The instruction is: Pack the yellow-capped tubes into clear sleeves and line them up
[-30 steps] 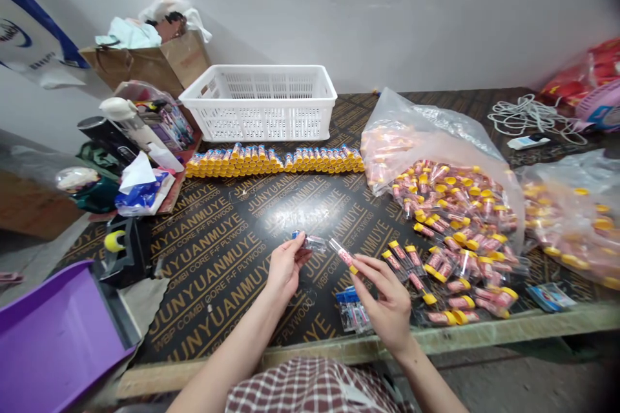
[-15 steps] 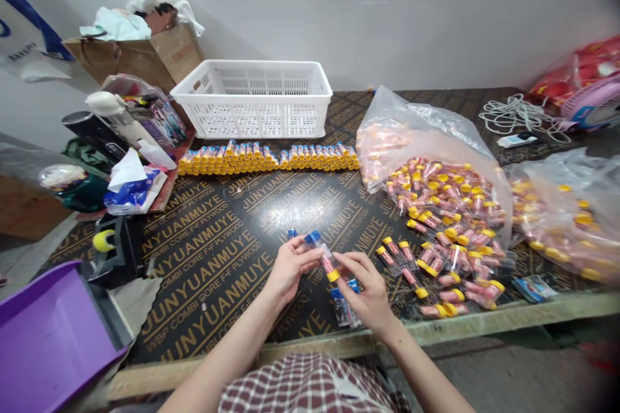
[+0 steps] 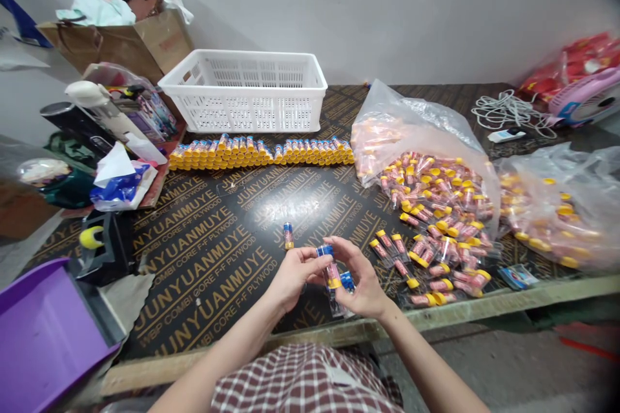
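A small tube [image 3: 333, 274] with a blue top and yellow base is held between my two hands. My left hand [image 3: 296, 277] grips its upper left side, thumb across it. The fingers of my right hand [image 3: 359, 277] close round its top and its lower right side. Another such tube [image 3: 289, 235] stands alone on the black printed table [image 3: 217, 271], just beyond my left hand. Small blue-topped pieces [image 3: 347, 281] lie partly hidden behind my right hand. Pink tubes with yellow caps [image 3: 398, 245] are scattered to the right.
Behind, stacked tubes [image 3: 261, 153] form a long row before a white basket [image 3: 247, 106]. A plastic bag [image 3: 387, 135] spills pink tubes; a second bag [image 3: 571, 206] sits further right. A purple dustpan [image 3: 43, 335], bottles [image 3: 77, 126] and a tissue pack [image 3: 121, 181] are at left.
My right hand has moved up around the top of the held tube, which is now more upright. The lone tube beyond my left hand shows more fully. The view has shifted slightly.
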Demonstrator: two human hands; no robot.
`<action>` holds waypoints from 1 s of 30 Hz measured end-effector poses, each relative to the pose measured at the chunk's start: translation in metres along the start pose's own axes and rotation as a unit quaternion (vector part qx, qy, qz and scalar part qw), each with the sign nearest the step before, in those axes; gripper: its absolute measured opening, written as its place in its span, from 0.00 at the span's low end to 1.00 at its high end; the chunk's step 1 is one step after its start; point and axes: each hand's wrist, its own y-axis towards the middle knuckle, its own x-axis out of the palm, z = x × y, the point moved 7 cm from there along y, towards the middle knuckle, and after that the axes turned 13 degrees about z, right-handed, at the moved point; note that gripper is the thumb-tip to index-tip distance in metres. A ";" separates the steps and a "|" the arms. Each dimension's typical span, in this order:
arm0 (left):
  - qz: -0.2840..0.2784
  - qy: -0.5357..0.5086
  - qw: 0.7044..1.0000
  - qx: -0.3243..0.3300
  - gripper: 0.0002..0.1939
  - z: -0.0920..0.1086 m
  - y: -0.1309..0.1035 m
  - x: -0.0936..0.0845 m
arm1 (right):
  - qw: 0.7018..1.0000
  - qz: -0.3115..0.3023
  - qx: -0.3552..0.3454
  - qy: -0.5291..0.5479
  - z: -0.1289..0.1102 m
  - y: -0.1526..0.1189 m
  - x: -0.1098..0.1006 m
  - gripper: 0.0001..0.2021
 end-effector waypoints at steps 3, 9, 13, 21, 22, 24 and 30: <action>-0.003 -0.007 1.000 -0.001 0.19 0.000 -0.002 0.001 | 1.000 0.005 -0.003 0.015 -0.001 0.000 0.000 0.40; -0.002 -0.013 1.000 -0.001 0.19 0.000 -0.003 0.001 | 0.999 0.011 0.001 0.032 -0.001 0.000 0.001 0.41; 0.002 -0.013 1.000 0.000 0.19 0.000 -0.003 0.000 | 0.999 0.015 0.007 0.036 0.000 0.000 0.001 0.41; 0.002 -0.015 1.000 -0.003 0.18 -0.004 0.001 -0.004 | 0.999 0.034 0.013 0.040 0.002 0.002 0.004 0.40; 0.005 -0.016 1.000 -0.004 0.18 -0.004 0.001 -0.005 | 0.999 0.034 0.013 0.040 0.002 0.002 0.005 0.40; 0.012 -0.017 1.000 -0.003 0.18 -0.003 0.002 -0.007 | 0.998 0.033 0.014 0.042 0.002 0.004 0.006 0.40; 0.009 -0.024 1.000 0.005 0.17 0.000 0.003 -0.006 | 0.997 0.023 0.017 0.067 -0.002 0.008 0.006 0.39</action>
